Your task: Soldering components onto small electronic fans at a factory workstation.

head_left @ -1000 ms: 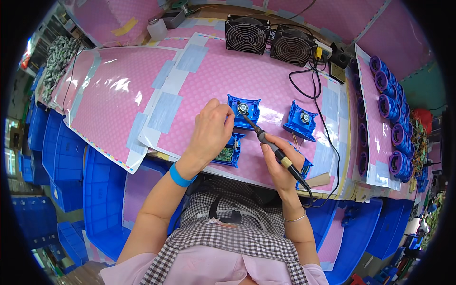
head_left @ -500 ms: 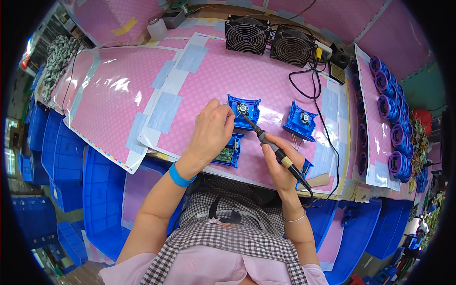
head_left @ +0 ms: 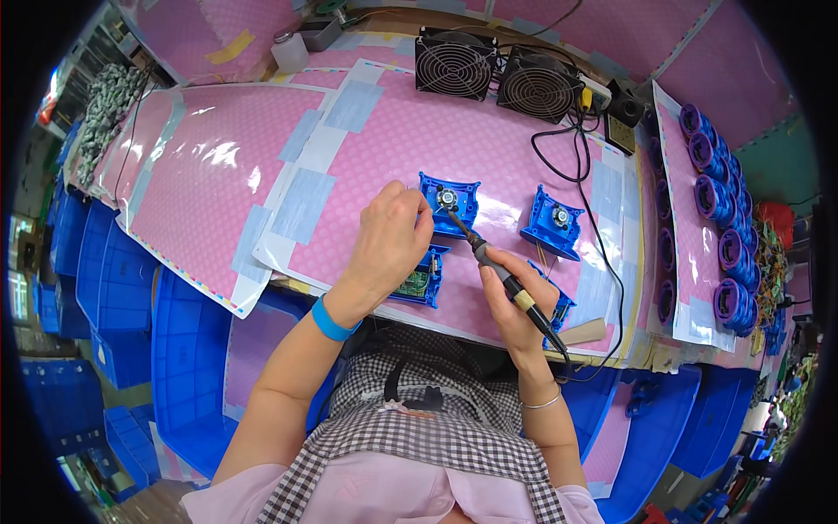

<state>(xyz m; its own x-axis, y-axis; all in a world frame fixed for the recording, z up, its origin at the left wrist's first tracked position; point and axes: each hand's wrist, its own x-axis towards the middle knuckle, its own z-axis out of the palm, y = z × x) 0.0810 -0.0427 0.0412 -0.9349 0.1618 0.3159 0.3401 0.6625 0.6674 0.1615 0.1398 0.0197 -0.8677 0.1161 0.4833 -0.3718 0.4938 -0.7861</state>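
My right hand [head_left: 522, 306] grips a soldering iron [head_left: 508, 276] like a pen. Its tip touches or nearly touches the edge of a small round speaker [head_left: 447, 199], set in a blue plastic housing [head_left: 466, 194]. Left of that housing, my left hand [head_left: 393, 234] is closed in a pinch, with a thin wire showing between its fingertips and the speaker. Below it lies a blue housing half with a green circuit board [head_left: 414, 285], partly covered by the hand. Another blue housing [head_left: 552, 247] with a speaker stands to the right; a further blue part [head_left: 564, 309] is half hidden behind my right hand.
Two black fans [head_left: 454, 68] stand at the back. A black cable [head_left: 583, 179] loops down the right side toward the iron. Purple-rimmed blue parts [head_left: 731, 249] stand in rows at far right. Blue bins [head_left: 188, 367] sit below the table edge. A bottle [head_left: 289, 54] stands back left.
Both hands hold almost the same pose. My left hand has shifted very slightly right, and the rear of the soldering iron has tilted a little.
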